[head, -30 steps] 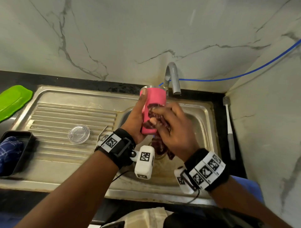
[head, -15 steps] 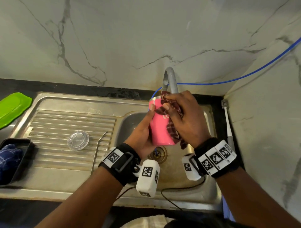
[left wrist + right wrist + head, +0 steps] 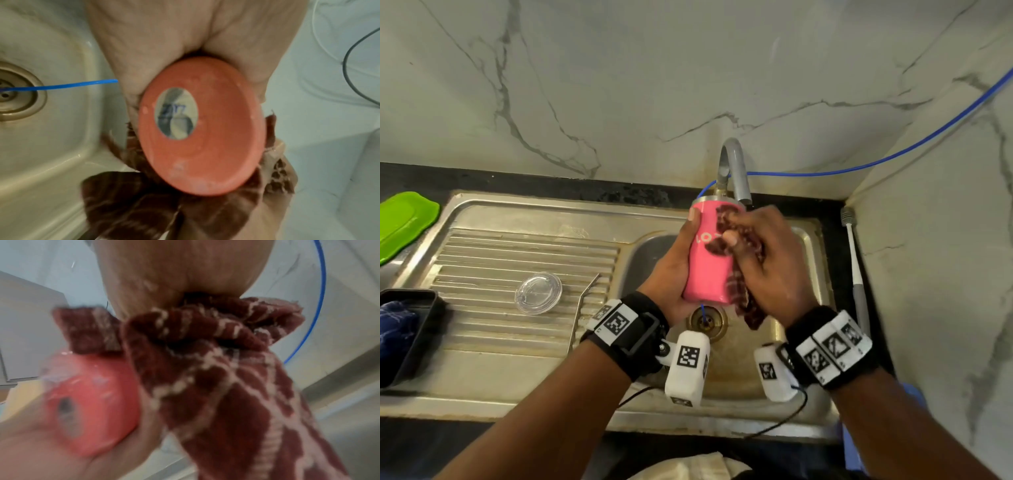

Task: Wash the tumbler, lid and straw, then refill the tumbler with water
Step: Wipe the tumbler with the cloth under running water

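Two hands were busy over the sink [image 3: 804,240] at centre frame. The left hand [image 3: 674,270] had its fingers wrapped round the tumbler [image 3: 710,260], holding it upright just below the tap [image 3: 736,171]. The right hand [image 3: 767,260] clutched a cloth [image 3: 743,301] and pressed it against the tumbler's side, the loose end hanging toward the drain [image 3: 707,320]. From the left wrist, the tumbler's base [image 3: 201,128] showed wet spots, so I judged the tumbler's outside was the step in hand. The lid [image 3: 538,293] and straw [image 3: 582,305] lay on the drainer, left of centre, not yet in hand. Next would likely come rinsing: a firm grip on a slippery wall, and a turn to bring the mouth under the spout.
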`<action>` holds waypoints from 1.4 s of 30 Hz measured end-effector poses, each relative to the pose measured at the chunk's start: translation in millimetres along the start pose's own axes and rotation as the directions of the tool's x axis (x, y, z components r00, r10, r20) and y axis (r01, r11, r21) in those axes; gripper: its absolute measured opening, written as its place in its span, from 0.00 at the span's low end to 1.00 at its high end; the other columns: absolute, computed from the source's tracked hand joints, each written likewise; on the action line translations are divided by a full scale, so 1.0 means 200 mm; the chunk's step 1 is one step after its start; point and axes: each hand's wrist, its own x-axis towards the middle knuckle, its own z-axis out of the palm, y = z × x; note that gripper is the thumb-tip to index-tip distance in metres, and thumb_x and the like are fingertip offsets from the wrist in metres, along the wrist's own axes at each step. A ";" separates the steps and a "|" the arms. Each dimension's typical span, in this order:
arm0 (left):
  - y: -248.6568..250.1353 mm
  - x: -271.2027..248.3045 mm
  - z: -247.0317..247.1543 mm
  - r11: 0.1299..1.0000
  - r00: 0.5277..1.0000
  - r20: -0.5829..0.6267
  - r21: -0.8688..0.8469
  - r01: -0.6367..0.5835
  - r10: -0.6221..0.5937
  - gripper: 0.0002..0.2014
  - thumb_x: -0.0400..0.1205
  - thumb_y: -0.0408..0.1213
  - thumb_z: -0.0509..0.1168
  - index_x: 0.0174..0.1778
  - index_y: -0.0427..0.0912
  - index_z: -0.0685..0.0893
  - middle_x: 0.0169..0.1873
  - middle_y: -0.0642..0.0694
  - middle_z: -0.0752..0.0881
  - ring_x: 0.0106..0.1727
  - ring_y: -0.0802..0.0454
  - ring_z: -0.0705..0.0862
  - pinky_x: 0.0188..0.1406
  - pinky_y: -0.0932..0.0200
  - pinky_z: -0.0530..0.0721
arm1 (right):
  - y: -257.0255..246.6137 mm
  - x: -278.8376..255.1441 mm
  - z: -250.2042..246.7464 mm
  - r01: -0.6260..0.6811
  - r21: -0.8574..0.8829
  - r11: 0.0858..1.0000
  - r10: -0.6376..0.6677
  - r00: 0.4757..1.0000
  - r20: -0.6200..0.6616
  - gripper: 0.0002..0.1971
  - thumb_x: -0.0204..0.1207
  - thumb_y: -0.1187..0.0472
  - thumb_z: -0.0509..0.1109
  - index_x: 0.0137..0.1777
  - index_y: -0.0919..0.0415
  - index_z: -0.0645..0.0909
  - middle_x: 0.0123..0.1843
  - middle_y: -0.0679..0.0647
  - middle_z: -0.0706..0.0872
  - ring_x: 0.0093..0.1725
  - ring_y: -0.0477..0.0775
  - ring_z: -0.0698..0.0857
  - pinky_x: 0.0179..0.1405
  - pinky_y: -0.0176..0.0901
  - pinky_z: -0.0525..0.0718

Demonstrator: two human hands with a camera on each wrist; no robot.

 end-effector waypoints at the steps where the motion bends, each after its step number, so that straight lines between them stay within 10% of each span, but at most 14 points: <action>1: -0.02 -0.01 0.01 1.000 1.000 0.000 -0.009 0.001 -0.001 0.35 0.89 0.68 0.53 0.77 0.43 0.84 0.71 0.33 0.86 0.69 0.36 0.87 0.68 0.37 0.87 | 0.01 0.05 -0.02 -0.016 -0.012 1.000 0.016 1.000 -0.027 0.13 0.89 0.49 0.67 0.67 0.54 0.84 0.60 0.52 0.83 0.56 0.42 0.83 0.55 0.23 0.77; 4: -0.05 0.01 -0.02 1.000 1.000 -0.015 -0.030 0.000 0.000 0.36 0.89 0.67 0.54 0.81 0.43 0.80 0.79 0.31 0.79 0.78 0.32 0.79 0.78 0.34 0.78 | 0.00 0.13 -0.04 -0.017 -0.054 0.998 0.015 0.999 -0.039 0.17 0.90 0.47 0.64 0.68 0.55 0.84 0.60 0.55 0.84 0.57 0.44 0.83 0.57 0.22 0.76; 8: 0.02 0.00 0.00 0.998 1.000 -0.012 -0.069 0.000 0.000 0.30 0.89 0.62 0.57 0.62 0.41 0.93 0.58 0.35 0.91 0.55 0.41 0.92 0.58 0.45 0.91 | -0.05 0.05 0.02 0.011 -0.107 0.994 -0.012 1.000 -0.005 0.16 0.89 0.47 0.66 0.68 0.54 0.84 0.62 0.49 0.80 0.53 0.42 0.82 0.50 0.28 0.81; 13: 0.07 0.03 -0.06 1.000 0.995 -0.103 0.018 0.010 -0.008 0.43 0.83 0.61 0.73 0.83 0.34 0.69 0.49 0.36 0.87 0.40 0.43 0.91 0.35 0.51 0.91 | -0.08 -0.15 0.12 0.091 0.003 0.996 -0.091 0.992 0.087 0.15 0.89 0.49 0.69 0.66 0.58 0.86 0.61 0.53 0.79 0.53 0.50 0.83 0.48 0.51 0.86; 16: 0.03 0.02 -0.07 0.999 0.998 -0.059 0.024 0.028 -0.026 0.32 0.88 0.61 0.63 0.70 0.32 0.81 0.43 0.38 0.88 0.38 0.46 0.89 0.36 0.53 0.91 | -0.04 -0.20 0.08 0.170 -0.003 0.985 -0.167 0.973 0.160 0.14 0.89 0.48 0.68 0.66 0.53 0.84 0.62 0.53 0.80 0.54 0.54 0.85 0.47 0.57 0.87; 23: -0.07 0.00 -0.03 0.999 0.999 -0.003 -0.020 0.038 -0.038 0.36 0.89 0.65 0.56 0.83 0.41 0.77 0.75 0.31 0.82 0.71 0.36 0.84 0.72 0.38 0.84 | 0.08 -0.02 -0.04 0.061 -0.010 0.998 -0.060 0.995 0.083 0.13 0.89 0.51 0.68 0.66 0.56 0.86 0.61 0.48 0.81 0.55 0.43 0.83 0.54 0.37 0.83; 30: -0.05 0.01 -0.01 1.000 0.999 -0.040 -0.007 0.020 -0.020 0.32 0.85 0.64 0.61 0.78 0.44 0.81 0.69 0.36 0.88 0.66 0.39 0.88 0.68 0.39 0.85 | 0.03 0.05 0.00 -0.057 -0.039 0.998 0.058 0.997 0.049 0.13 0.91 0.51 0.67 0.69 0.53 0.84 0.62 0.48 0.82 0.57 0.42 0.85 0.56 0.28 0.80; 34: 0.01 0.00 -0.05 0.999 0.999 -0.052 -0.047 -0.009 0.007 0.31 0.88 0.61 0.59 0.64 0.35 0.90 0.52 0.34 0.92 0.50 0.41 0.93 0.49 0.48 0.93 | -0.07 -0.11 0.07 -0.019 0.071 0.997 0.013 0.996 0.083 0.12 0.90 0.53 0.68 0.67 0.57 0.86 0.61 0.50 0.82 0.55 0.44 0.85 0.53 0.31 0.82; 38: 0.03 0.00 -0.10 0.996 0.995 -0.042 -0.006 0.087 -0.087 0.35 0.89 0.65 0.56 0.73 0.35 0.82 0.52 0.37 0.90 0.48 0.44 0.91 0.44 0.51 0.91 | -0.06 -0.21 0.09 0.115 0.045 0.992 -0.121 0.979 0.164 0.14 0.88 0.50 0.70 0.67 0.56 0.87 0.61 0.50 0.80 0.56 0.50 0.85 0.51 0.48 0.86; 42: 0.01 -0.01 -0.07 0.997 0.997 0.016 0.015 0.075 -0.075 0.34 0.90 0.62 0.57 0.80 0.35 0.78 0.58 0.36 0.90 0.55 0.41 0.90 0.53 0.44 0.91 | 0.01 -0.16 0.04 0.096 0.022 0.995 -0.098 0.991 0.090 0.15 0.88 0.52 0.69 0.68 0.57 0.87 0.61 0.52 0.82 0.57 0.45 0.83 0.57 0.32 0.80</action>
